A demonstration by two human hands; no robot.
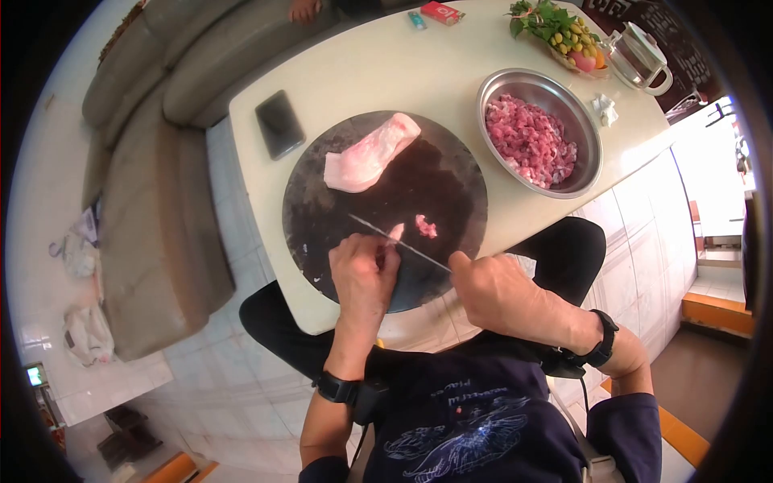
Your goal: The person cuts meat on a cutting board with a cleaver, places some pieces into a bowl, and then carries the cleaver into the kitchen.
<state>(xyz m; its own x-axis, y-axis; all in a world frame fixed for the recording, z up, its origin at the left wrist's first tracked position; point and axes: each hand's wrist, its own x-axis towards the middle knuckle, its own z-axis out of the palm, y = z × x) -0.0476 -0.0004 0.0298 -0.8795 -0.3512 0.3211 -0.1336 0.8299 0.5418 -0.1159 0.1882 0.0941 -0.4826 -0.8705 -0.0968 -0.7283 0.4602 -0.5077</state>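
My right hand is closed round the handle of a knife, whose thin blade crosses the round dark cutting board. Against the near side of the blade, my left hand has its fingers curled on a small strip of meat; part of that strip is hidden by the fingers. A few cut bits of pink meat lie just beyond the blade. Farther back on the board rests a large pale slab of meat, touched by neither hand.
A steel bowl of diced meat stands right of the board. A black phone lies at the left. Toward the back are a fruit basket, a glass pitcher and a red box. Another person's hand shows beyond the table.
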